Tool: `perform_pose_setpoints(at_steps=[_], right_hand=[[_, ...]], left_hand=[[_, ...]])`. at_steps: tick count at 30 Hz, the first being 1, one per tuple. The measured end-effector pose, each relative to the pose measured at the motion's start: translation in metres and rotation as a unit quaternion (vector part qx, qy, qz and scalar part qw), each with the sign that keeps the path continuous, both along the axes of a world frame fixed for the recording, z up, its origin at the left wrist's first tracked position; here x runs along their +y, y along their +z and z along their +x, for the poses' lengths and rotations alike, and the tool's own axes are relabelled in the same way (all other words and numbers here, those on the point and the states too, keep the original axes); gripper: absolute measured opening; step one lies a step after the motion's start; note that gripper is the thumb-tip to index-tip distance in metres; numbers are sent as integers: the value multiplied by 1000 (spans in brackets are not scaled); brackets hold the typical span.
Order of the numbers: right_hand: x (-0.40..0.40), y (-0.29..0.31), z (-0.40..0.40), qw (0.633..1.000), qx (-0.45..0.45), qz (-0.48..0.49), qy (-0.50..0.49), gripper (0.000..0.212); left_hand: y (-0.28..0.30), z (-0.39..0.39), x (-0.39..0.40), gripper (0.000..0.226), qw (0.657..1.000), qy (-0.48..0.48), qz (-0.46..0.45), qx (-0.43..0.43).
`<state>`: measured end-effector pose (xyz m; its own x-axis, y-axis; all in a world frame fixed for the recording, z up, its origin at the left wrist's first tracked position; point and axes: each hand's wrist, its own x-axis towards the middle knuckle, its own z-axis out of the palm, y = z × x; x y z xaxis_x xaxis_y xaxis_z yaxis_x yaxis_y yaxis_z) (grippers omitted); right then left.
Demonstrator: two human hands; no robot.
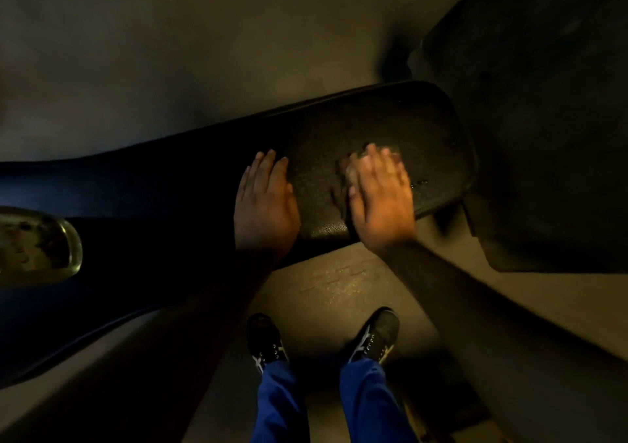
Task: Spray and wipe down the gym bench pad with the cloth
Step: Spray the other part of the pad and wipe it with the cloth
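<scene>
Dim floor (pixel 170 51), dark textured bench pad (pixel 424 130), wet droplets, right hand (pixel 380 198) pressing cloth (pixel 353 174)

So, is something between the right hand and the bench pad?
Yes, only the cloth: it lies under the right hand, pressed onto the bench pad. The left hand rests flat directly on the pad.

Both hands are resting on the dark textured padded worktop (pixel 390 130): left hand (pixel 266 204) flat, right hand (pixel 380 201) pressing a pale crumpled cloth (pixel 356 170).

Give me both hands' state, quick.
Left hand: open, flat on the bench pad, holding nothing.
Right hand: open, pressing the cloth onto the pad.
</scene>
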<state>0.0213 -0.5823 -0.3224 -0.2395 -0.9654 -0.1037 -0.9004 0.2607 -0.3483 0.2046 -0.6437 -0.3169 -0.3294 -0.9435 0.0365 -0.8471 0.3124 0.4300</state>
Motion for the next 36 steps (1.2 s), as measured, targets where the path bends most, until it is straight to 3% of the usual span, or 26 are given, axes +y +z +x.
perform_pose_setpoints(at_steps=[1,2,3,5,6,7,9,10,11,13,15,16,17,19,20,22,24,26,29,30,32,34,36], right_hand=[[0,0,13,998,-9,-2,-64,58],[8,-1,30,998,-23,-2,-55,61],[22,-2,43,999,-42,-6,31,62],[42,0,26,961,-43,10,271,59],[35,-1,2,945,-34,4,325,54],[21,-1,-17,951,-24,6,307,52],[-14,-3,-41,996,-16,4,90,54],[-27,-4,-36,1000,-7,3,-23,56],[-36,-2,-22,999,4,-1,-52,57],[-35,0,1,993,-18,-3,117,57],[-43,-1,-26,948,-15,14,318,58],[-59,-2,-47,946,3,2,323,58],[-77,-5,-63,965,21,-7,261,57],[-107,-7,-63,999,21,-4,37,57],[-110,-8,-46,999,30,-12,7,57],[-101,-4,-11,990,14,-25,141,56],[-98,1,-21,956,2,27,293,59],[-123,-1,-43,968,19,19,250,62],[-144,-2,-29,999,31,38,0,64],[-131,1,-13,999,25,31,3,63],[-88,5,-2,990,-3,9,143,60],[-63,0,-39,967,0,18,253,61],[-78,-4,-73,987,24,19,158,66]], left_hand=[[-3,-5,-6,44,1000,6,-2,5],[-3,-9,-13,46,1000,15,1,9],[-4,-14,-19,48,1000,22,10,8],[-8,-22,-27,50,999,32,35,-21],[-11,-23,-26,51,998,35,32,-42],[-15,-24,-24,52,998,34,22,-57],[-20,-25,-22,53,997,30,16,-72],[-21,-25,-23,54,996,29,21,-81],[-20,-24,-23,55,995,29,23,-90],[-16,-25,-25,58,994,26,16,-101],[-16,-25,-24,61,994,20,26,-103],[-18,-23,-23,61,995,14,24,-101],[-20,-22,-23,60,995,11,17,-98],[-24,-20,-25,59,995,14,6,-95],[-25,-20,-26,59,996,8,4,-93],[-23,-18,-26,62,995,-10,-5,-97],[-22,-18,-26,67,994,-17,3,-104],[-23,-18,-26,69,995,-15,6,-103],[-23,-19,-26,66,994,-12,-4,-110],[-22,-19,-25,64,994,-12,-8,-109],[-18,-22,-26,61,994,-6,-11,-107],[-16,-25,-25,59,993,8,3,-118],[-14,-28,-24,57,991,16,8,-129]])
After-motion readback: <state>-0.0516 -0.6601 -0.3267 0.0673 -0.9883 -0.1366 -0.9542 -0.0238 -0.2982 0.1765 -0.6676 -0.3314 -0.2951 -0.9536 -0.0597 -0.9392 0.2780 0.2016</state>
